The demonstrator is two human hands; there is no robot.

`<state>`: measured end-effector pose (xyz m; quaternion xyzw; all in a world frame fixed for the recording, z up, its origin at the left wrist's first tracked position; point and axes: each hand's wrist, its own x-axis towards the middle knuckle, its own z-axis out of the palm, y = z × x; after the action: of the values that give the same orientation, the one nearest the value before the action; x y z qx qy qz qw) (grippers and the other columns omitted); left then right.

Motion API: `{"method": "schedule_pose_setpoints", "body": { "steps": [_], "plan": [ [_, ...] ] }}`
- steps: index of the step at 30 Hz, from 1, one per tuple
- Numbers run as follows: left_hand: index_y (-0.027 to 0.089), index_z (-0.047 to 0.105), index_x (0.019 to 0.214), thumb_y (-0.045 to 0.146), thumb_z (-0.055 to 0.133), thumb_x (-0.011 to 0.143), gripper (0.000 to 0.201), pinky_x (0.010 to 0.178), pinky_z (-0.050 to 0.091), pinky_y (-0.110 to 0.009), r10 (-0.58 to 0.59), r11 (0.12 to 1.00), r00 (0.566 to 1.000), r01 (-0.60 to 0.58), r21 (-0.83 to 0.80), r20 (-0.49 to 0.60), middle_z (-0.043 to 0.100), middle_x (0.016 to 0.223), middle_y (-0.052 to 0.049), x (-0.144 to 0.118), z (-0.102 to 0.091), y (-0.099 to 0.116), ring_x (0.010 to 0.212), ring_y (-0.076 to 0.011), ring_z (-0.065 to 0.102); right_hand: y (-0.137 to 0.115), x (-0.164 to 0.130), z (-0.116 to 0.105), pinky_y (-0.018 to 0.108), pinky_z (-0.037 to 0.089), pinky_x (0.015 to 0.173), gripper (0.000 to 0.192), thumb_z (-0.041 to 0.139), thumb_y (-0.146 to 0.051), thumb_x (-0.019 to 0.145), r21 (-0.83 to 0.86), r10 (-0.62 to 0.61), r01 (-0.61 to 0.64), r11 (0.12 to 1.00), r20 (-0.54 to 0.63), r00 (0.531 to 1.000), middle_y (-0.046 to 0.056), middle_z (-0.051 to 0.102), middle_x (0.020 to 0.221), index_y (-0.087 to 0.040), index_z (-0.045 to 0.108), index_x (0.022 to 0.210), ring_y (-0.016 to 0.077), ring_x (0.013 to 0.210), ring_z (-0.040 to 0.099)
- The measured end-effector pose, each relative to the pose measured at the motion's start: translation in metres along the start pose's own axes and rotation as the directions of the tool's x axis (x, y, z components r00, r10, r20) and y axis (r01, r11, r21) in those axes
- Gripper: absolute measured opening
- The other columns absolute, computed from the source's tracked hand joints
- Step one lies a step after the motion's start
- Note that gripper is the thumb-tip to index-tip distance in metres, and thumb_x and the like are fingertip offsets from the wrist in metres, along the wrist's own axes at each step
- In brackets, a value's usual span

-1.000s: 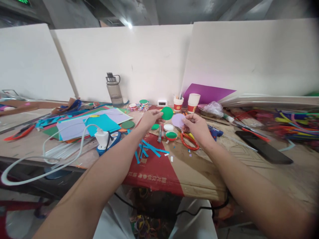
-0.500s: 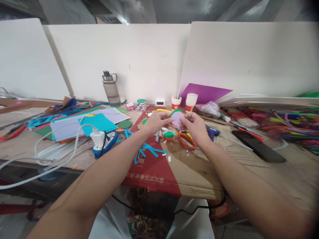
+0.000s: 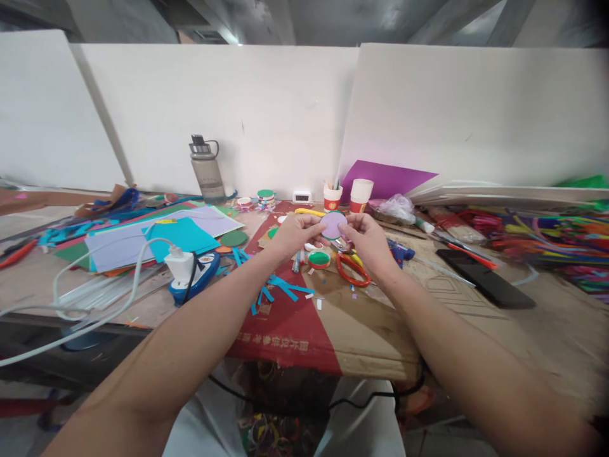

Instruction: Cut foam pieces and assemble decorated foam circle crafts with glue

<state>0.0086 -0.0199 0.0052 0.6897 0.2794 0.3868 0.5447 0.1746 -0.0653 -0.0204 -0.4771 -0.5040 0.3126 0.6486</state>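
Between my two hands is a lilac paper disc [image 3: 333, 226] with a thin green edge showing behind it. My left hand [image 3: 301, 232] pinches its left side; my right hand [image 3: 366, 236] grips its right side with thumb and fingers. Both hands are raised above the cardboard-covered table. Just below them lie a small round piece with a green face [image 3: 318, 259] and red-orange handled scissors [image 3: 353, 270]. Blue paper strips [image 3: 288, 287] are scattered to the lower left of the hands, with small paper scraps near them.
Coloured paper sheets [image 3: 181, 240] and a blue-and-white power strip [image 3: 202, 279] with cables lie left. A bottle [image 3: 208, 174], small clock [image 3: 302, 197] and paper cups [image 3: 360, 195] stand at the back. Right are a blue glue gun [image 3: 402, 252], a phone [image 3: 485, 279] and colourful pipe cleaners [image 3: 547, 238].
The green disc behind the lilac one shows less at the top; now a thin green rim appears around it. Both hands keep hold. The whole view has shifted slightly.
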Motion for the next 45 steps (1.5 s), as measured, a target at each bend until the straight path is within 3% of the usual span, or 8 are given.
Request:
{"method": "schedule_pose_setpoints", "body": {
  "steps": [5, 10, 14, 26, 31, 39, 43, 45],
  "plan": [
    [0.01, 0.069, 0.086, 0.041, 0.077, 0.074, 0.034, 0.056, 0.049, -0.021, -0.003, 0.999, 1.0, 0.004, 0.052, -0.001, 0.07, 0.067, -0.005, -0.001, -0.001, 0.0, 0.056, -0.011, 0.063, 0.001, 0.0, -0.001, 0.024, 0.041, 0.048, 0.032, 0.073, -0.039, 0.067, -0.006, 0.023, -0.023, 1.0, -0.009, 1.0, -0.003, 0.058, 0.075, -0.02, 0.059, 0.089, 0.009, 0.056, 0.048],
    [0.01, 0.067, 0.081, 0.042, 0.077, 0.073, 0.035, 0.053, 0.047, -0.02, -0.025, 0.998, 1.0, 0.024, 0.051, 0.009, 0.068, 0.062, -0.004, 0.0, -0.001, 0.0, 0.055, -0.011, 0.063, -0.001, -0.001, 0.0, 0.024, 0.036, 0.046, 0.027, 0.072, -0.042, 0.067, 0.012, 0.096, -0.097, 0.995, 0.068, 0.993, -0.006, 0.052, 0.056, -0.02, 0.057, 0.07, 0.0078, 0.046, 0.041],
    [0.011, 0.066, 0.078, 0.042, 0.076, 0.074, 0.033, 0.053, 0.046, -0.02, -0.017, 0.999, 1.0, 0.017, 0.037, -0.003, 0.068, 0.062, -0.004, 0.001, 0.0, -0.003, 0.054, -0.0106, 0.063, -0.003, -0.003, 0.001, 0.025, 0.035, 0.046, 0.029, 0.073, -0.043, 0.064, 0.031, 0.113, -0.115, 0.993, 0.063, 0.992, -0.007, 0.051, 0.052, -0.021, 0.055, 0.066, 0.008, 0.044, 0.041],
    [0.011, 0.067, 0.084, 0.044, 0.075, 0.073, 0.035, 0.053, 0.045, -0.02, 0.016, 0.994, 1.0, -0.017, 0.107, 0.007, 0.069, 0.063, -0.004, 0.0, -0.001, -0.005, 0.053, -0.0093, 0.059, -0.001, -0.002, -0.001, 0.025, 0.034, 0.05, 0.018, 0.067, -0.036, 0.07, -0.062, 0.009, -0.005, 0.998, 0.051, 0.999, -0.007, 0.05, 0.053, -0.02, 0.059, 0.068, 0.0092, 0.049, 0.042],
    [0.012, 0.065, 0.079, 0.044, 0.075, 0.073, 0.034, 0.054, 0.045, -0.02, 0.035, 0.99, 0.999, -0.035, 0.138, 0.003, 0.069, 0.063, -0.003, 0.001, -0.002, -0.008, 0.054, -0.0094, 0.059, -0.003, -0.002, 0.001, 0.025, 0.037, 0.051, 0.017, 0.067, -0.035, 0.068, -0.054, 0.022, -0.018, 0.998, 0.061, 0.998, -0.006, 0.054, 0.056, -0.02, 0.063, 0.073, 0.0099, 0.049, 0.045],
    [0.013, 0.066, 0.095, 0.041, 0.072, 0.076, 0.035, 0.056, 0.044, -0.02, 0.062, 0.996, 0.998, -0.062, 0.062, 0.005, 0.069, 0.066, -0.002, 0.005, -0.004, -0.017, 0.057, -0.0095, 0.061, 0.0, -0.002, 0.001, 0.025, 0.041, 0.054, 0.024, 0.069, -0.043, 0.072, 0.001, 0.023, -0.023, 1.0, 0.113, 0.993, -0.005, 0.055, 0.06, -0.02, 0.064, 0.073, 0.0097, 0.052, 0.047],
    [0.013, 0.065, 0.094, 0.036, 0.071, 0.078, 0.028, 0.056, 0.043, -0.019, -0.004, 1.0, 1.0, 0.004, 0.002, 0.028, 0.068, 0.064, 0.0, 0.006, -0.002, -0.018, 0.054, -0.0086, 0.061, 0.001, -0.001, 0.0, 0.025, 0.039, 0.051, 0.029, 0.068, -0.049, 0.072, 0.038, 0.019, -0.021, 0.999, 0.063, 0.998, -0.005, 0.053, 0.055, -0.02, 0.065, 0.073, 0.0102, 0.049, 0.045],
    [0.013, 0.063, 0.093, 0.034, 0.072, 0.078, 0.027, 0.056, 0.044, -0.02, -0.02, 0.999, 1.0, 0.02, -0.041, -0.011, 0.069, 0.066, -0.001, 0.007, -0.003, -0.018, 0.053, -0.0087, 0.061, 0.0, 0.0, -0.002, 0.025, 0.037, 0.049, 0.03, 0.068, -0.049, 0.073, 0.022, 0.003, -0.003, 1.0, 0.014, 1.0, -0.005, 0.052, 0.053, -0.02, 0.064, 0.071, 0.0103, 0.047, 0.045]
  ]
}}
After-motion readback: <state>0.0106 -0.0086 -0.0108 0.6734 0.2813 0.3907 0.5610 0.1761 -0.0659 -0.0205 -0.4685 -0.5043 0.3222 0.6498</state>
